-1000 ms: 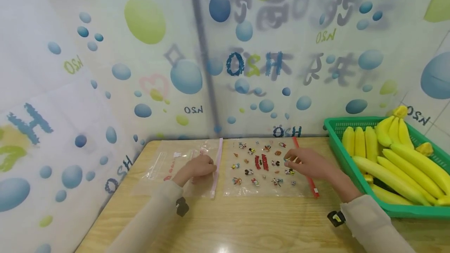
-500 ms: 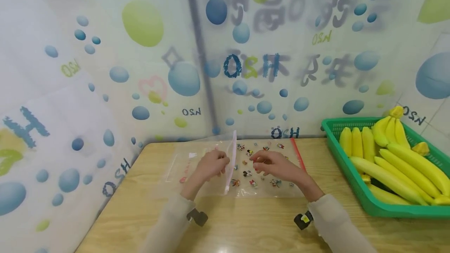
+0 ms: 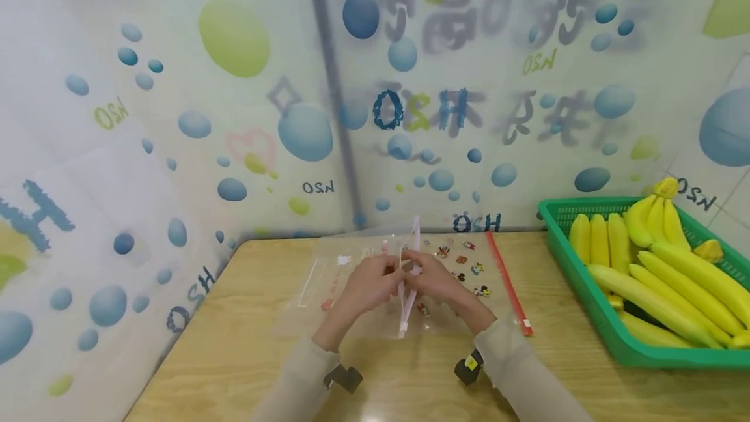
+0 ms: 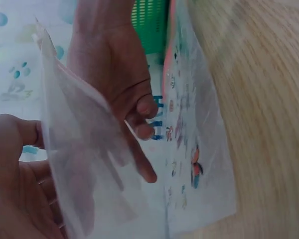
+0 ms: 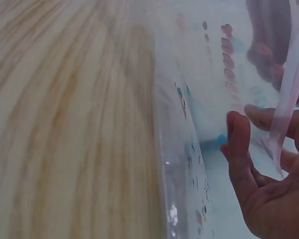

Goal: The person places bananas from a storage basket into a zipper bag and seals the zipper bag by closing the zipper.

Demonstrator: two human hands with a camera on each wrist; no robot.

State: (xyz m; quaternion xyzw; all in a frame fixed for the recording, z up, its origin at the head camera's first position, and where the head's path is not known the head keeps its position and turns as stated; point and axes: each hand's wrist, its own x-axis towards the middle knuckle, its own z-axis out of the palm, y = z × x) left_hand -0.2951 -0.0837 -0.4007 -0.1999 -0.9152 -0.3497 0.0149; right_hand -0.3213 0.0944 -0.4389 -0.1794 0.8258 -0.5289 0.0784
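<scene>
Bag with pink zip (image 3: 328, 279): clear, left of centre on wooden table (image 3: 222, 311); zip edge (image 3: 408, 321) raised over left part of cartoon-print bag (image 3: 469, 282).
Left hand (image 3: 372, 282): thumb and fingers pinch zip edge from left, probably keeping it upright.
Right hand (image 3: 433, 277): thumb and forefinger pinch same edge from right, other fingers loose; grip pair likely meant for parting the lips.
Cartoon-print bag: lies flat, red zip (image 3: 508, 285) at right.
Green basket (image 3: 633, 351): right side, holds bananas (image 3: 650, 301), clear of both hands.
</scene>
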